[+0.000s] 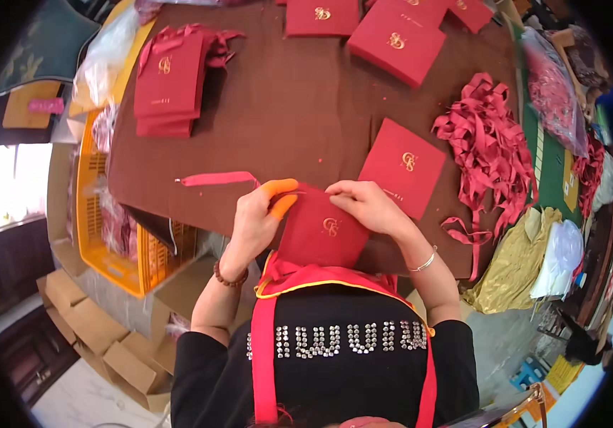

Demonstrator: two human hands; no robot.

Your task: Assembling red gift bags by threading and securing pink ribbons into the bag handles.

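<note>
Apparently steadying it, left hand and right hand are pinching the gold-monogrammed red packet along its top.

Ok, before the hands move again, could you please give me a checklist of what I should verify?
1. Right hand at the red packet's upper edge: ok.
2. Orange finger covers on left hand, thumb and one finger: ok.
3. Gold emblem on the packet faces up, uncovered: ok.
4. Ribbon strip beside left hand, attached to packet or loose: cannot tell.
5. Ribbon pile at right, untangled: not ok, jumbled heap.
</note>
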